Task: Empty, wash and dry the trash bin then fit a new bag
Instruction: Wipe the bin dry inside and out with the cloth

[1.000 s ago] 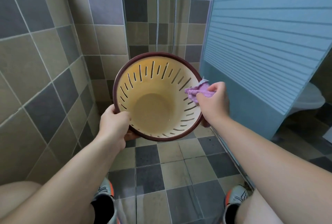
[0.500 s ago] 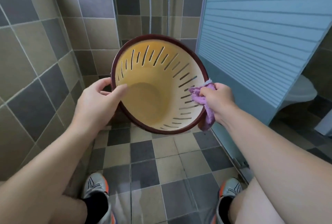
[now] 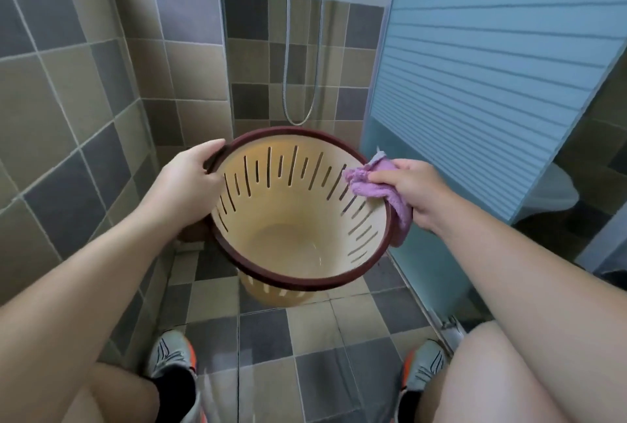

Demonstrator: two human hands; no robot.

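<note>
One bin (image 3: 298,236), mouth up toward camera

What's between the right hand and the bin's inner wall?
In the head view, a purple cloth lies between the right hand and the slotted inner wall of the bin, draped over its rim.

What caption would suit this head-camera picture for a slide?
Left hand grips the slotted bin's dark rim while the right hand wipes its inner wall with a purple cloth.
</note>
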